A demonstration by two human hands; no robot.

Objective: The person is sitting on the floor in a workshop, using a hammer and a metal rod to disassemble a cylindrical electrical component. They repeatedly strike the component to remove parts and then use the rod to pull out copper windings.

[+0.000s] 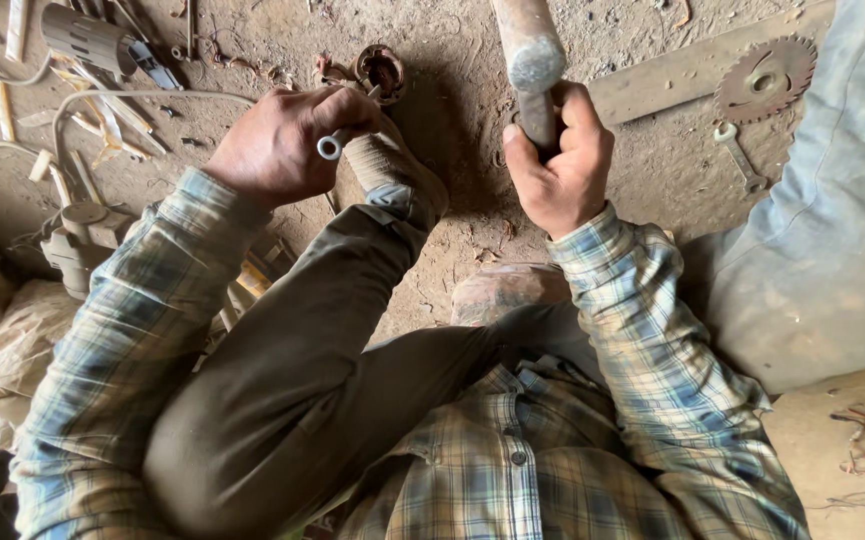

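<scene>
Head view, person seated on a dusty dirt floor [452, 130], one knee drawn up between the arms. Left hand [277, 140] is clenched around a slim metal tool with a ring end [330, 147]; the ring pokes out below the fingers, and the working end points toward a small rusty round part [380, 72] lying on the floor just beyond the knuckles. Whether the tip actually touches the part cannot be told, since the hand covers it. Right hand [557, 160] is grasping the wooden handle of a hammer [530, 50], fist closed tight, with the handle rising toward the camera and out of frame at the top; the head is not in view, so the hammer reads as raised rather than resting on anything. Judgement on progress: the tool appears set against the rusty part and the hammer is poised, so the work looks to be in the striking stage. The part looks whole and shows no sign of having come apart, so most of the job seems left. Around: a circular saw blade [764, 78] lying on a flat board [692, 70] at upper right, a spanner [740, 158] just below it, a grey power tool [92, 40] with its cable and wood offcuts at upper left.
</scene>
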